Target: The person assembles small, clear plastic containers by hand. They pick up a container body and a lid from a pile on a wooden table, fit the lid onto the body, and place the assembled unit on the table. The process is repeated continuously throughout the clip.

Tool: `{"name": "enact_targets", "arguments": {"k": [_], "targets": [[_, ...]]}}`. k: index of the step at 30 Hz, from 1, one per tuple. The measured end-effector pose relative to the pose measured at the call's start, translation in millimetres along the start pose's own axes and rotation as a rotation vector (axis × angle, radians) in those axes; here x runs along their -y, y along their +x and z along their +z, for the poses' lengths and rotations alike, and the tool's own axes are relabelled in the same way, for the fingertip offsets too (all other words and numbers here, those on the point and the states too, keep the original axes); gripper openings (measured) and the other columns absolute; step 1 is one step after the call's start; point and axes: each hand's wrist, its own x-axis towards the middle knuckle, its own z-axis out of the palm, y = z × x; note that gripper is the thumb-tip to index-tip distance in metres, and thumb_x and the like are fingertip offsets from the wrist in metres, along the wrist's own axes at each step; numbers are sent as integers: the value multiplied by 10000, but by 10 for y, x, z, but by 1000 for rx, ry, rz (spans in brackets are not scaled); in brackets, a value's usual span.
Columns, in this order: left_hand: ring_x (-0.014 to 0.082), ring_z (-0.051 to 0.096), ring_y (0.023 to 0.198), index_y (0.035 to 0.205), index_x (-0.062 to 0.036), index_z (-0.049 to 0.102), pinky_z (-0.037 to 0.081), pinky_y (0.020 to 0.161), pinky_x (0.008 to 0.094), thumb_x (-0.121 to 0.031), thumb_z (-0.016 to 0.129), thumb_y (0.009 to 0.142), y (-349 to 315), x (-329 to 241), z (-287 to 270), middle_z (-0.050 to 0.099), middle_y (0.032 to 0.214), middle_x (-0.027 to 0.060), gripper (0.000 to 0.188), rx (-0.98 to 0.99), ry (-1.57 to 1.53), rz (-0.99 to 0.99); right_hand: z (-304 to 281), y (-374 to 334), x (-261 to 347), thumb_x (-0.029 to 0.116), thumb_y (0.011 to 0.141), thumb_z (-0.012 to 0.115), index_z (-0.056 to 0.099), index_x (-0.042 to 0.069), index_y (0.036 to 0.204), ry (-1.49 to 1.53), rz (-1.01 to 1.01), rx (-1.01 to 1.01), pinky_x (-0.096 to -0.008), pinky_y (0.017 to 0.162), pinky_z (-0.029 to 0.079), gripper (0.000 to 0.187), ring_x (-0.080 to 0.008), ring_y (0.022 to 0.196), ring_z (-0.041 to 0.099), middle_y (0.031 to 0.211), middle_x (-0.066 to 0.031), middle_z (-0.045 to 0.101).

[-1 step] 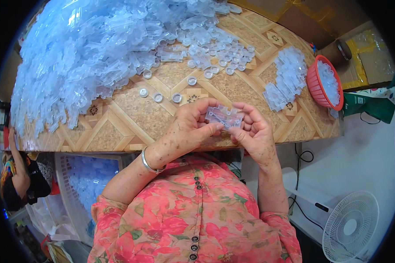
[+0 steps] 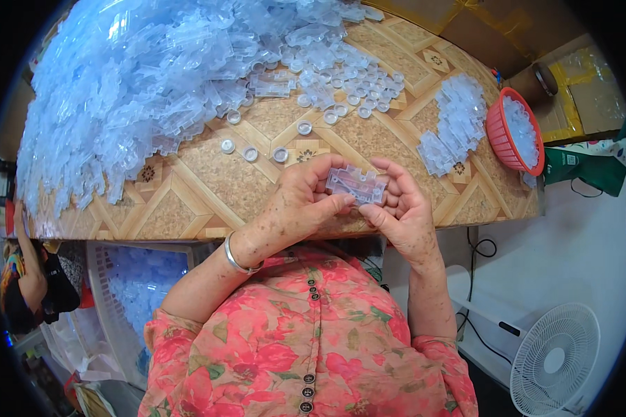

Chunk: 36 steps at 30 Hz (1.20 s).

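A clear plastic rectangular piece (image 2: pixel 356 185) with notched edges is held over the table's near edge. My left hand (image 2: pixel 305 193) pinches its left end between thumb and fingers. Around its right end my right hand (image 2: pixel 402 205) curls, the thumb at the lower corner and the fingers behind. Beyond my hands, a few small round clear caps (image 2: pixel 279 155) stand apart on the table. More round caps (image 2: pixel 368 87) lie crowded farther back, beside a large heap of clear plastic pieces (image 2: pixel 139 90).
The wood-patterned table (image 2: pixel 257 194) has a curved look at its near edge. At right, flat clear pieces (image 2: pixel 455 125) overlap near a red basket (image 2: pixel 497 132) of clear parts. Below the table stand a white crate (image 2: pixel 104 292) and a white fan (image 2: pixel 555 358). Another person's arm (image 2: pixel 31 257) shows at far left.
My right hand has shifted slightly, its index finger lifting a little from the piece's upper corner. The piece and my left hand stay almost in place.
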Motion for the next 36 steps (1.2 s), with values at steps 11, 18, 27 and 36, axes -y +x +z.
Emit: {"name": "enact_targets", "arguments": {"k": [11, 18, 27, 36], "targets": [[118, 692, 1013, 1309, 18, 575, 590, 859, 276, 4, 693, 942, 55, -1, 8, 718, 1101, 60, 387, 31, 47, 11, -65, -45, -74, 12, 851, 806, 614, 22, 1340, -311, -137, -64, -193, 638, 504, 525, -27, 704, 606, 844, 4, 660], [118, 683, 963, 1374, 17, 545, 585, 851, 268, 8, 677, 949, 3, -61, 50, 665, 1162, 96, 445, -5, 41, 68, -284, -16, -192, 50, 825, 829, 666, 29, 1265, -630, -409, -322, -240, 620, 499, 470, -78, 673, 587, 806, -3, 627], [125, 680, 972, 1333, 30, 591, 570, 866, 261, -13, 670, 961, -142, -194, -130, 685, 1154, 102, 382, -181, 281, 183, -1001, 225, 87, 73, 855, 823, 710, 4, 1194, -691, -416, -760, -195, 669, 450, 364, -68, 788, 466, 968, 20, 534], [160, 685, 1047, 1294, 1, 638, 565, 841, 279, -22, 698, 933, -282, -249, -368, 708, 1148, 113, 366, -421, 652, 391, -1119, 345, -83, 160, 843, 832, 710, 18, 1206, -893, -380, -722, -296, 724, 494, 408, -151, 817, 567, 1007, -57, 619]]}}
